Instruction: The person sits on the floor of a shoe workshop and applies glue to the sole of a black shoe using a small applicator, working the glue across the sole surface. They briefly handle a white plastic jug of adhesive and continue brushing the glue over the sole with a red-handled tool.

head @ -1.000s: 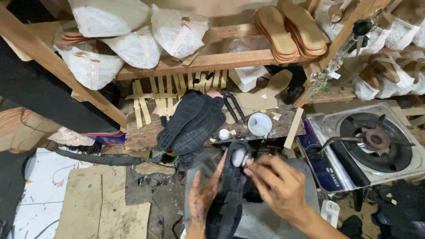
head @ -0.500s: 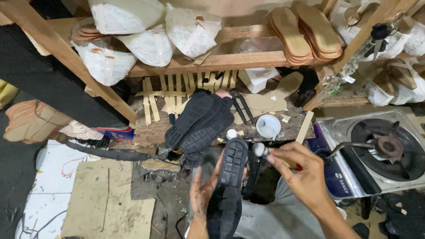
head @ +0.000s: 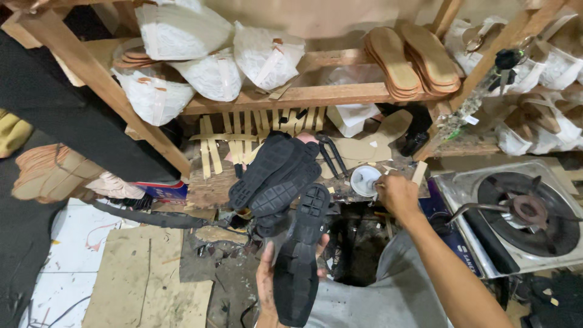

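Note:
My left hand [head: 267, 276] holds a black rubber shoe sole [head: 300, 255] from underneath, tread side up, pointing away from me. My right hand [head: 398, 194] reaches forward to a small round white container [head: 364, 180] on the cluttered wooden bench [head: 209, 188]; its fingers are closed at the container's rim, and what they pinch is hidden. A stack of more black soles [head: 273, 173] lies on the bench just beyond the held sole.
A single gas burner stove [head: 522, 212] stands at the right. Above, a wooden shelf [head: 303, 94] carries white plastic bags [head: 212, 67] and stacked tan insoles [head: 413, 61]. Cardboard sheets [head: 146, 279] lie on the floor at left. Tan wooden strips [head: 212, 146] lean behind the soles.
My right hand has left the sole and moved forward and right to the white container. The left hand keeps the sole, now held more upright and clear.

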